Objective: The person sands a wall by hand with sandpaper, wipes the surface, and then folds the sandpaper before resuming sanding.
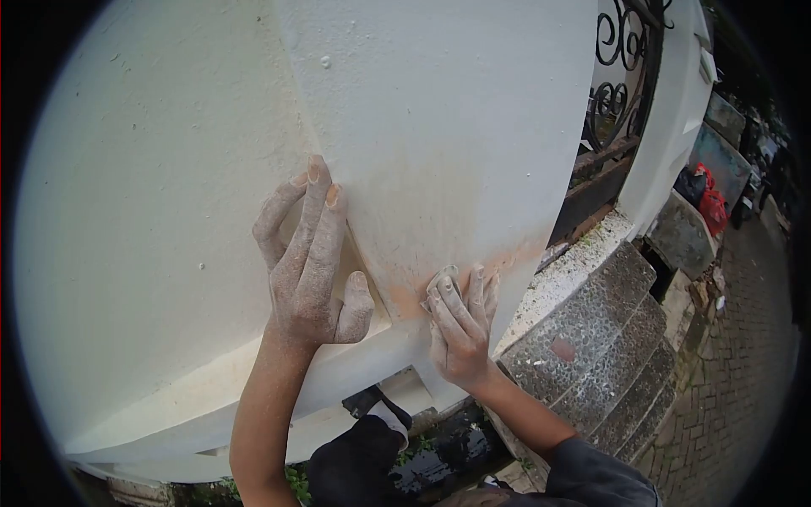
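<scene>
My left hand (310,266), coated in pale dust, is raised against the white wall (422,101) at its corner edge. Its fingers are stretched out, the thumb stands apart, and it holds nothing. Lower and to the right, my right hand (463,329) presses a small grey, dusty piece of sandpaper (438,280) flat against the wall, the fingers over it. Most of the sandpaper is hidden under those fingers. Around it the wall surface has brownish and orange worn patches (405,297).
Speckled stone steps (591,329) rise to the right beside a black scrolled iron gate (621,93). Below the wall runs a dark, wet ditch (448,452), with my leg (355,460) over it. Red and black plastic bags (712,209) lie beyond, along a brick-paved lane (735,380).
</scene>
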Demonstrator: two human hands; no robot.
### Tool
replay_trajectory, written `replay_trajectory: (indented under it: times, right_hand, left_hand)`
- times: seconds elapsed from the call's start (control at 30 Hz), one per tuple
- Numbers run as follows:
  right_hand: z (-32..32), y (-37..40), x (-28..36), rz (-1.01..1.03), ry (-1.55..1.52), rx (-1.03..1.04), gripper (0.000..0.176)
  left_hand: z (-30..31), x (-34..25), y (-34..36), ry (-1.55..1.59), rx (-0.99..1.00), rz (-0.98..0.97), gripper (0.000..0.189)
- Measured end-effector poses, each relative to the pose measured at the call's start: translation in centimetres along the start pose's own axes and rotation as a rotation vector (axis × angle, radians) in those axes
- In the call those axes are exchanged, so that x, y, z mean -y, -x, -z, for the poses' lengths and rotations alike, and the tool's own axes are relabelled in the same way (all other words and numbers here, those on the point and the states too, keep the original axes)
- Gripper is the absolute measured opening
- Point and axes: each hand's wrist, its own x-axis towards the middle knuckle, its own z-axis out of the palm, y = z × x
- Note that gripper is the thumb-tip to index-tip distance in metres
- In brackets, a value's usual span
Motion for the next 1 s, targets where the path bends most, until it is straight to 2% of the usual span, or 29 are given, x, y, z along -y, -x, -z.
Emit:
replay_trajectory:
  times: [0.13,0.23,0.37,0.5,0.6,0.73,0.77,0.9,1.0]
  right_hand:
    - [2.8,-7.6,0.2,0.046,0.088,-0.102,0.033]
    - [2.1,-8.0,0.6,0.032,0.026,-0.147,0.032]
    - [0.0,-0.6,-0.9,0.041,-0.007,-0.031,0.033]
    - [2.4,-6.7,-0.8,0.029,0.090,-0.129,0.037]
    - [2.3,-7.3,-0.2,0.051,0.082,-0.120,0.043]
    - [0.9,-1.0,-2.0,0.084,0.096,-0.052,0.043]
    - [1.0,-1.1,-2.2,0.006,0.081,-0.064,0.033]
    - [3.0,-8.3,-0.5,0.045,0.075,-0.150,0.032]
    - [2.9,-8.1,-0.4,0.032,0.034,-0.138,0.033]
  left_hand:
    - [-0.1,0.1,0.0,0.010,-0.011,0.020,0.063]
    - [-0.2,0.1,-0.1,0.001,-0.032,-0.005,0.065]
    - [0.1,0.2,-0.1,-0.017,0.004,-0.022,0.064]
    - [0.4,0.4,-0.2,-0.013,0.065,-0.048,0.065]
    - [0.3,0.2,-0.1,-0.021,0.054,-0.043,0.066]
    - [0.2,0.2,-0.1,-0.024,0.038,-0.053,0.066]
    - [0.2,0.3,-0.2,-0.016,0.033,-0.050,0.067]
    - [0.1,0.1,-0.2,-0.009,0.035,-0.031,0.066]
    - [0.1,0.0,0.0,-0.014,0.038,-0.027,0.065]
